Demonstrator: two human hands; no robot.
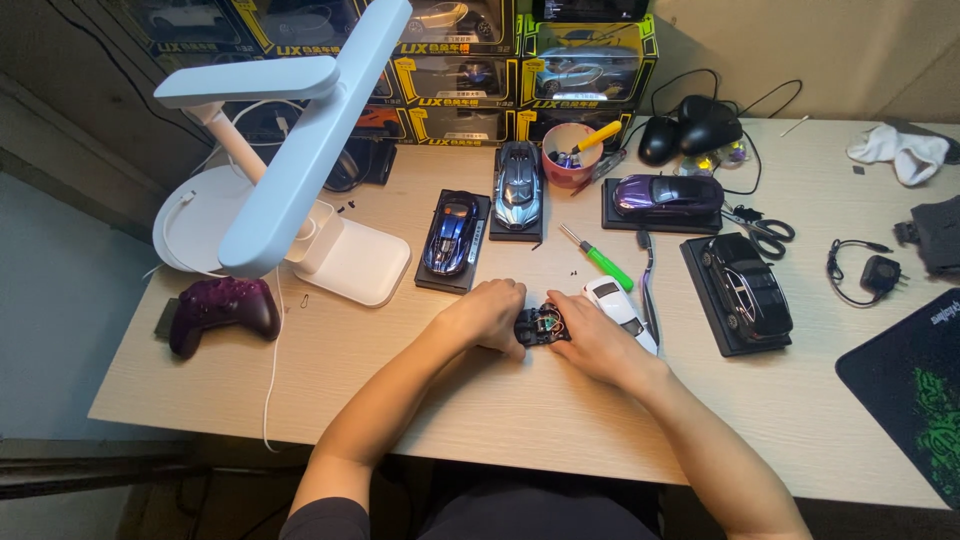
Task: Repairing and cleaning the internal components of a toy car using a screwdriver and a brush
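Both my hands meet at the middle of the wooden desk [420, 400] on a small black toy-car chassis [540, 325] with coloured wires showing. My left hand [487, 313] grips its left side with curled fingers. My right hand [592, 335] holds its right side. A white toy-car body shell [620, 308] lies just right of my right hand. A green-handled screwdriver [602, 262] rests on the desk just behind the chassis.
Model cars on black bases: blue [451, 236], silver-blue [518, 185], purple [668, 195], black [747, 287]. White desk lamp [290, 170] at left, purple game controller [220, 308], pink cup [571, 155], scissors [762, 225], two mice [690, 130], stacked car boxes [470, 70], mouse pad [915, 400].
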